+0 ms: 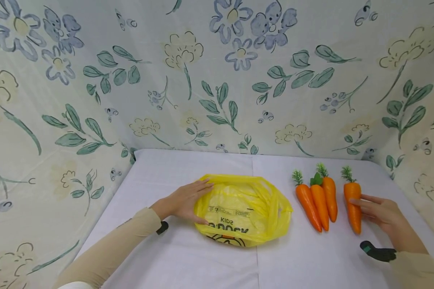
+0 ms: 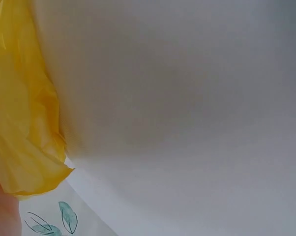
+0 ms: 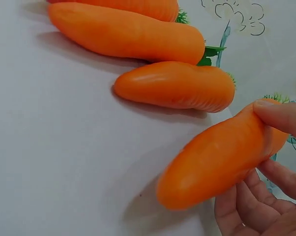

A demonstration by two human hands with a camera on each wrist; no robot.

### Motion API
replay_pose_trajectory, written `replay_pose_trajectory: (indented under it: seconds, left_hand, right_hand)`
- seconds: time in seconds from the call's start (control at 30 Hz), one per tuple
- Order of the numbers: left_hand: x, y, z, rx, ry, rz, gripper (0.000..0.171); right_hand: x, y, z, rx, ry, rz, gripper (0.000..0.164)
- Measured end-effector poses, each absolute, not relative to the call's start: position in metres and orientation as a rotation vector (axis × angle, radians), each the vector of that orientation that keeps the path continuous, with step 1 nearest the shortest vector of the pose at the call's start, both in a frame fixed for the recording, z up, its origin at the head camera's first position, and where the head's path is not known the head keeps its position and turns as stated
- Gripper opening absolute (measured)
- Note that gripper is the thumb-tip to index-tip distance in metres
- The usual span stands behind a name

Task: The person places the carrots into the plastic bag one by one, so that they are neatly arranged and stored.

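A yellow plastic bag (image 1: pixel 238 208) with dark printed lettering lies with its mouth spread wide. My left hand (image 1: pixel 187 202) rests at its left side, fingers along the far rim and thumb stretched toward the near one. The left wrist view shows the yellow bag's (image 2: pixel 25 113) crinkled edge beside part of that hand (image 2: pixel 4 216). Off to the right, my right hand (image 1: pixel 377 210) pinches an orange carrot (image 1: pixel 353 206) with a green top. Up close, thumb and fingers hold this carrot (image 3: pixel 219 157) near its leafy end, its tip just over the cloth.
Three more carrots lie side by side between bag and right hand: the left one (image 1: pixel 308 206), the middle one (image 1: pixel 320 205) and the right one (image 1: pixel 330 198). White cloth (image 1: pixel 202 265) covers the table. A floral curtain (image 1: pixel 217 88) hangs behind and at both sides.
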State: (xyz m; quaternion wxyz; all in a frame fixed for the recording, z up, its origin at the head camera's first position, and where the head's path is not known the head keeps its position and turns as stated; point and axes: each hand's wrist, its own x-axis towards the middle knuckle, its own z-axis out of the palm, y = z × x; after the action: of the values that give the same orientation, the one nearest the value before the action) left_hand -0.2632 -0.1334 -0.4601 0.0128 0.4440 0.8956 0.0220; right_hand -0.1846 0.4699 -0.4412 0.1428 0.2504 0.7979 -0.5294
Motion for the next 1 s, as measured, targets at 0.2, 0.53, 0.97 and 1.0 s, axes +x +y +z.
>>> replay_pose_trajectory:
  seconds: [0.2,0.53,0.97,1.0]
  left_hand:
    - [-0.264,-0.133,-0.463,1.38,2.797,0.029,0.118]
    - [-0.261,-0.133,-0.462,1.329,2.776,0.04,0.117]
    - [-0.26,-0.135,-0.464,1.33,2.778,0.067,0.116]
    - [-0.26,-0.135,-0.464,1.332,2.779,0.063,0.116]
  right_hand:
    - [-0.18,0.465,-0.433,0.684,2.271,-1.561,0.108]
    - [-0.182,0.435,-0.412,0.528,2.254,-1.648,0.105]
    - [-0.187,0.368,-0.396,0.275,2.305,-1.693,0.09]
    - [-0.188,0.364,-0.395,0.28,2.298,-1.688,0.091]
